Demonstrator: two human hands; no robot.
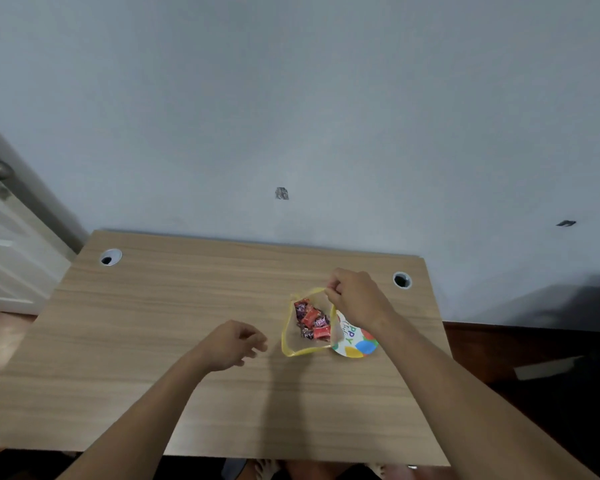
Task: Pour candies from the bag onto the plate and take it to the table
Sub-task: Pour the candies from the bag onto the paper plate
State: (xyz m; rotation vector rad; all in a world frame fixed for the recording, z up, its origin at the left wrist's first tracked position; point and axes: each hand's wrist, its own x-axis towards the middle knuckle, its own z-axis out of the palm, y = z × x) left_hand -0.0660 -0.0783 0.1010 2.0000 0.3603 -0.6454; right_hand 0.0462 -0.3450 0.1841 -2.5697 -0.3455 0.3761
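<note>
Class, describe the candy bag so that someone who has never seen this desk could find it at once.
On the wooden desk, look toward the right side, just before the round cable hole. There the right hand pinches the top of a clear bag edged in yellow, beside a colourful paper plate. Only the bag holds red and purple wrapped candies.

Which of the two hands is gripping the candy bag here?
The right hand pinches the top edge of the yellow-rimmed bag beside the plate. The left hand hovers apart, half open and empty, to the bag's left.
</note>
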